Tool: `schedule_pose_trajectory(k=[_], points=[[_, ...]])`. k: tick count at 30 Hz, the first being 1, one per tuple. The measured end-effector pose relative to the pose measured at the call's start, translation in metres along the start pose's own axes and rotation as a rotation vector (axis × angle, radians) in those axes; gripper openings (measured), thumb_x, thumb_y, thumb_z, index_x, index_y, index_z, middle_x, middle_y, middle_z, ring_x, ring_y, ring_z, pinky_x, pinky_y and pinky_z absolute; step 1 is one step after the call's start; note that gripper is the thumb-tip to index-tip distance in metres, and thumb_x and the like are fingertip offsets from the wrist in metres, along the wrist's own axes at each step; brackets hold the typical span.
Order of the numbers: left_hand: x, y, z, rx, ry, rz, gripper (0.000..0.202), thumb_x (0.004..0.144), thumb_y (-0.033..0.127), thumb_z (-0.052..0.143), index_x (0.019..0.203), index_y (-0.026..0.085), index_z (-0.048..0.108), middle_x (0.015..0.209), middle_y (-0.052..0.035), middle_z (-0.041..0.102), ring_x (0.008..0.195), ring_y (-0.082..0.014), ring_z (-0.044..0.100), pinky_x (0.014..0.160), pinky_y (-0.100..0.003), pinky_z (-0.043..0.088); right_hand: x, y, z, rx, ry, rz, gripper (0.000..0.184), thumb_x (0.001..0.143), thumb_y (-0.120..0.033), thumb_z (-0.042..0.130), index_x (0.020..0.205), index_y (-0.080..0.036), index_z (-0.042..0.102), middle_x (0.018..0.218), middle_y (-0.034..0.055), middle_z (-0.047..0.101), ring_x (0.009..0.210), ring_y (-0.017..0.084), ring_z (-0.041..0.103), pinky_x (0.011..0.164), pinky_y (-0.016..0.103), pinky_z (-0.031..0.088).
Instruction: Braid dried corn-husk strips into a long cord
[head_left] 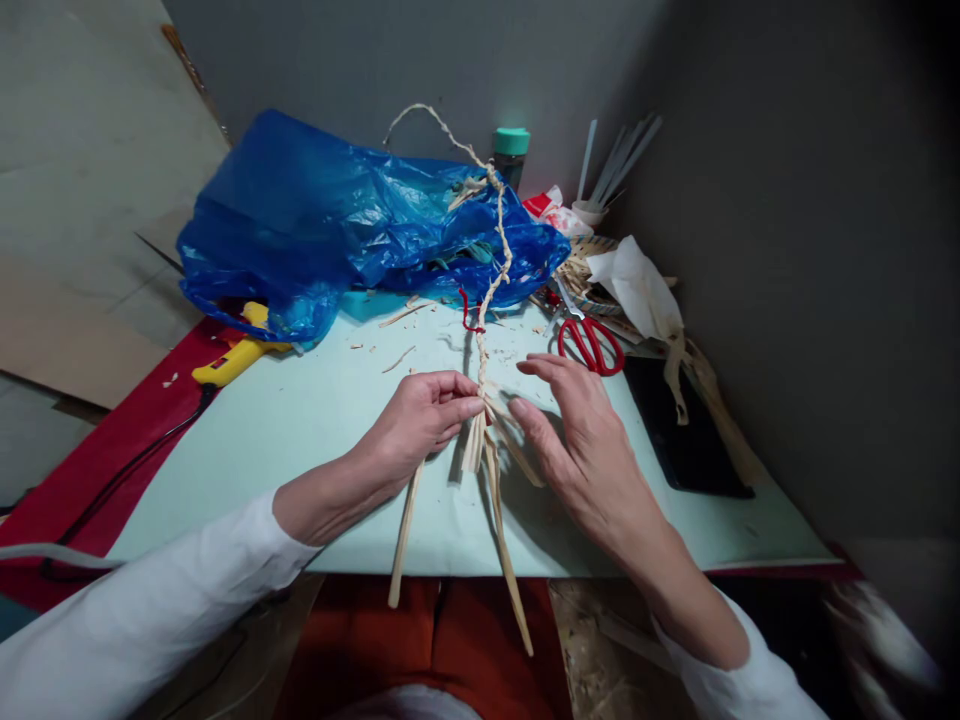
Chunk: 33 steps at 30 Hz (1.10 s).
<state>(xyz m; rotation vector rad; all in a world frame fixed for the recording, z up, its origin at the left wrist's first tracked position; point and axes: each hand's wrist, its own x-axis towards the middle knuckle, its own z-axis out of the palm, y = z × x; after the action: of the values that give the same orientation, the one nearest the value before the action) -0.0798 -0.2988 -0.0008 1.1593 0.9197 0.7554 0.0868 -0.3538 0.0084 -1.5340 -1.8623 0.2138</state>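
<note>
A long twisted cord of pale dried plant fibre (501, 235) runs from the back of the table toward me. My left hand (420, 420) pinches its near end between thumb and fingers. Loose flat strips (495, 490) fan out below that grip, and some hang past the table's front edge. Just to the right, my right hand (577, 440) has its thumb and fingers apart, close to the strips and with nothing held. A short red thread (470, 312) lies by the cord, beyond my left hand.
A blue plastic bag (300, 210) spreads across the back left. Near it lies a yellow glue gun (232, 360) with a black cable. Red-handled scissors (591, 345), a dark flat tablet-like object (675, 440), white sticks in a cup (590, 212) and a green-lidded jar (511, 145) stand or lie rightward.
</note>
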Motion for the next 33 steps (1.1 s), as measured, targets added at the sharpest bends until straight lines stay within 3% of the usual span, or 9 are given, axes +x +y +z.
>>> schedule_pose_trajectory(k=[1, 3, 6, 9, 13, 18, 28, 33], points=[[0.0, 0.001, 0.0, 0.004, 0.006, 0.001, 0.01, 0.079, 0.022, 0.065, 0.078, 0.015, 0.057, 0.05, 0.0089, 0.033, 0.041, -0.0022, 0.022, 0.04, -0.02, 0.01, 0.002, -0.001, 0.0, -0.013, -0.03, 0.002, 0.036, 0.093, -0.041, 0.048, 0.117, -0.015, 0.054, 0.117, 0.0147, 0.06, 0.108, 0.027, 0.053, 0.088, 0.036, 0.039], [-0.001, 0.003, 0.001, 0.016, 0.027, 0.007, 0.011, 0.078, 0.023, 0.065, 0.078, 0.014, 0.058, 0.05, 0.0084, 0.035, 0.041, -0.0022, 0.023, 0.04, -0.02, 0.011, 0.006, -0.005, 0.001, 0.007, -0.188, 0.051, 0.031, 0.095, -0.04, 0.043, 0.11, -0.016, 0.056, 0.096, 0.0104, 0.066, 0.087, 0.023, 0.059, 0.075, 0.032, 0.041], [-0.001, 0.005, 0.002, 0.023, 0.036, 0.016, 0.013, 0.077, 0.024, 0.066, 0.078, 0.014, 0.058, 0.051, 0.0081, 0.038, 0.041, -0.0022, 0.025, 0.041, -0.019, 0.013, 0.008, -0.008, -0.001, 0.1, -0.375, 0.11, 0.031, 0.099, -0.035, 0.031, 0.093, -0.019, 0.057, 0.068, 0.0011, 0.059, 0.06, 0.015, 0.051, 0.058, 0.025, 0.035], [-0.001, 0.004, 0.003, 0.048, 0.039, 0.027, 0.012, 0.076, 0.023, 0.065, 0.077, 0.014, 0.059, 0.053, 0.0075, 0.042, 0.043, -0.0027, 0.028, 0.043, -0.019, 0.019, 0.006, -0.008, -0.004, 0.087, -0.331, 0.106, 0.028, 0.098, -0.031, 0.034, 0.082, -0.019, 0.054, 0.066, -0.0005, 0.056, 0.058, 0.013, 0.047, 0.058, 0.024, 0.031], [-0.001, -0.001, 0.003, 0.219, 0.04, 0.135, 0.011, 0.078, 0.024, 0.061, 0.073, 0.015, 0.058, 0.064, 0.0029, 0.053, 0.057, -0.0068, 0.044, 0.054, -0.021, 0.033, 0.0, -0.009, -0.005, -0.021, -0.261, 0.12, 0.025, 0.095, -0.03, 0.039, 0.074, -0.02, 0.049, 0.061, -0.0018, 0.05, 0.052, 0.012, 0.04, 0.056, 0.025, 0.026], [0.001, -0.007, 0.005, 0.341, 0.061, 0.211, 0.01, 0.079, 0.022, 0.057, 0.071, 0.016, 0.057, 0.063, 0.0028, 0.054, 0.06, -0.0085, 0.048, 0.057, -0.023, 0.035, -0.006, -0.02, 0.001, -0.033, -0.219, 0.143, 0.03, 0.094, -0.034, 0.038, 0.068, -0.02, 0.041, 0.055, -0.0033, 0.042, 0.048, 0.011, 0.032, 0.054, 0.026, 0.023], [0.0, -0.005, 0.007, 0.154, 0.034, 0.162, 0.011, 0.078, 0.019, 0.058, 0.068, 0.016, 0.055, 0.055, 0.0057, 0.048, 0.045, -0.004, 0.036, 0.042, -0.019, 0.025, -0.005, -0.035, 0.004, 0.048, -0.227, 0.151, 0.029, 0.095, -0.03, 0.035, 0.072, -0.02, 0.048, 0.055, -0.0011, 0.051, 0.047, 0.011, 0.042, 0.052, 0.025, 0.028], [-0.002, 0.0, 0.003, -0.009, 0.001, -0.045, 0.011, 0.077, 0.018, 0.062, 0.07, 0.014, 0.056, 0.049, 0.0065, 0.046, 0.036, -0.0013, 0.031, 0.036, -0.016, 0.019, -0.02, -0.034, 0.01, -0.313, -0.239, -0.031, 0.02, 0.085, -0.01, 0.04, 0.089, -0.015, 0.059, 0.062, 0.0045, 0.064, 0.044, 0.015, 0.05, 0.047, 0.028, 0.021]])
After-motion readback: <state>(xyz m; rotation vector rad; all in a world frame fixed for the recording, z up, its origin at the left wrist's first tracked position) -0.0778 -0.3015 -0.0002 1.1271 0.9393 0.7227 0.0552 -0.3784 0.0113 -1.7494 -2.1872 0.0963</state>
